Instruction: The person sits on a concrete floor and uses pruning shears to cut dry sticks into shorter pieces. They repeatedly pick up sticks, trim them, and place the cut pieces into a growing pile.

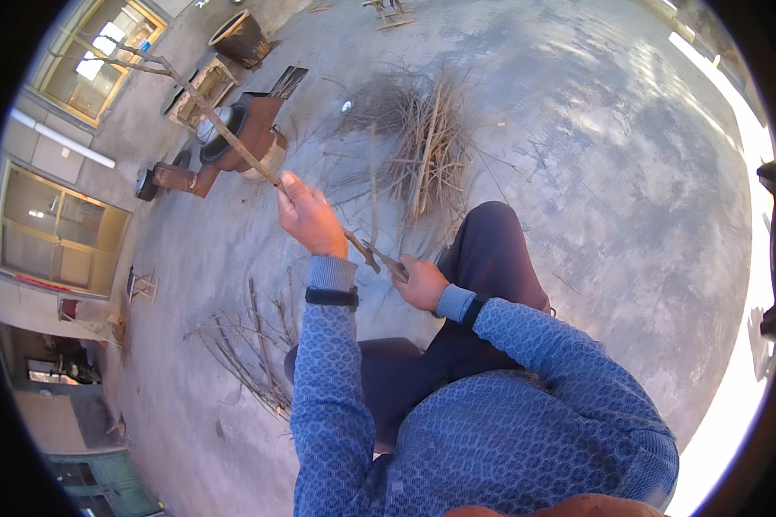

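Note:
A long forked branch [204, 106] slants across the view, its twiggy end towards the upper left. My left hand [313, 220] is closed around it near its lower end, thumb along the wood. Close to the branch's cut end, my right hand [420, 281] grips a narrow greyish object [390, 262] that meets or overlaps the branch tip. Whether this is a cutting tool or another piece of wood I cannot tell, as my fingers hide most of it. Beyond my right knee lies a pile of dry sticks [427, 145] on the concrete ground.
Left of my legs lie more loose branches [252, 362]. A rusty metal stove [258, 123] with a lidded pot [213, 126] and a large dark vat [240, 39] stand towards the upper left. A small stool [143, 284] is near the house wall.

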The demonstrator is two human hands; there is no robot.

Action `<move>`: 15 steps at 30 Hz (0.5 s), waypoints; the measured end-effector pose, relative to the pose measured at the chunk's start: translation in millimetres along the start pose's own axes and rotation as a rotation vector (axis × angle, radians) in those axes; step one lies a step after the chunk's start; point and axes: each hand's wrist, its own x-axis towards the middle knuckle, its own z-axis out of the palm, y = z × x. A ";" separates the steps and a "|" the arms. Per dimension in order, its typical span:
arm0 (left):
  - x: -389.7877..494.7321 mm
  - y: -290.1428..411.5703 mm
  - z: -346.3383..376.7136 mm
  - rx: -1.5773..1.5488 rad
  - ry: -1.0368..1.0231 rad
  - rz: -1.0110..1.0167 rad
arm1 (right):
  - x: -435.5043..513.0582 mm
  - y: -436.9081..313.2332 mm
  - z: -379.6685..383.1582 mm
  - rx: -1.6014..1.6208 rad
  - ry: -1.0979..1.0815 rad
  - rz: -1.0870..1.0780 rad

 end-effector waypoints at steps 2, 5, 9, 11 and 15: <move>2.5 1.3 4.7 -0.014 -0.001 -0.040 | 1.7 5.6 -0.1 0.060 0.073 0.024; 12.2 6.5 1.0 -0.010 0.005 -0.049 | 8.5 17.0 -6.6 0.126 0.137 0.075; 23.4 3.4 -15.9 0.025 -0.028 -0.053 | 17.8 29.9 -7.8 0.376 -0.034 0.215; 23.5 0.3 -35.3 0.064 -0.087 -0.060 | 17.5 29.0 -3.1 0.555 -0.191 0.275; 30.7 -8.8 -63.8 0.100 -0.092 -0.039 | 2.2 10.6 -1.3 1.275 -0.439 0.380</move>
